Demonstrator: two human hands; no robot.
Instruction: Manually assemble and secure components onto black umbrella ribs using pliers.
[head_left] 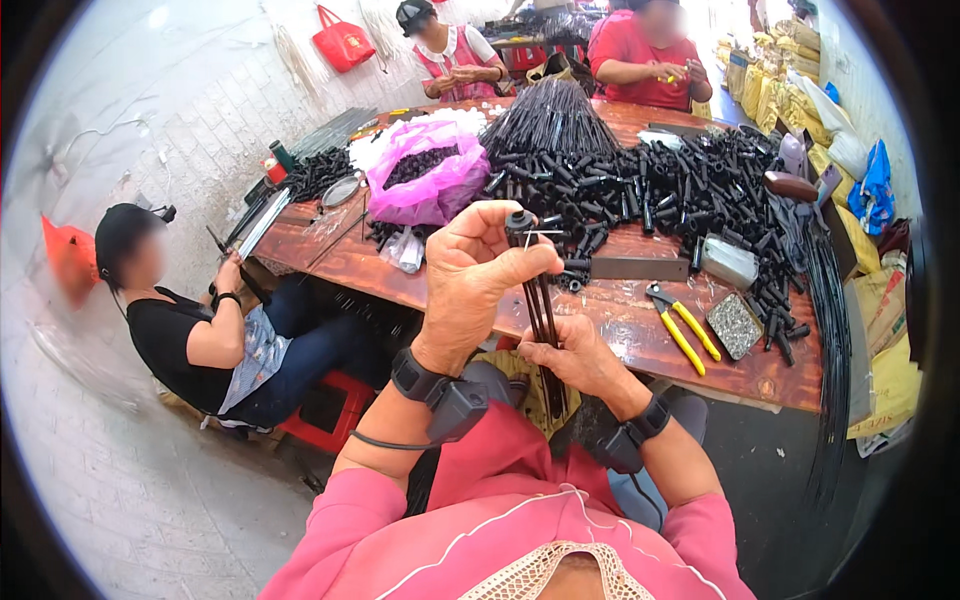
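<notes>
In front of my chest, my left hand (468, 275) is closed around the upper end of a bundle of thin black ribs (539, 308), like those of an umbrella frame. A round black plastic hub (519, 222) pokes out above the thumb and forefinger. A short, thin silvery wire (543, 232) crosses just below the hub. Lower down, my right hand (582, 358) pinches the same bundle, whose free ends hang below the fingers. Nearest to it on the wooden table (640, 335) lie yellow-handled pliers (685, 328).
Black plastic tubes (680, 185) are heaped across the table, with a pink bag (430, 185) of small black parts to their left. A metal bar (638, 268) and a speckled block (735, 326) lie near the front edge. Co-workers sit at left (190, 330) and across (650, 60).
</notes>
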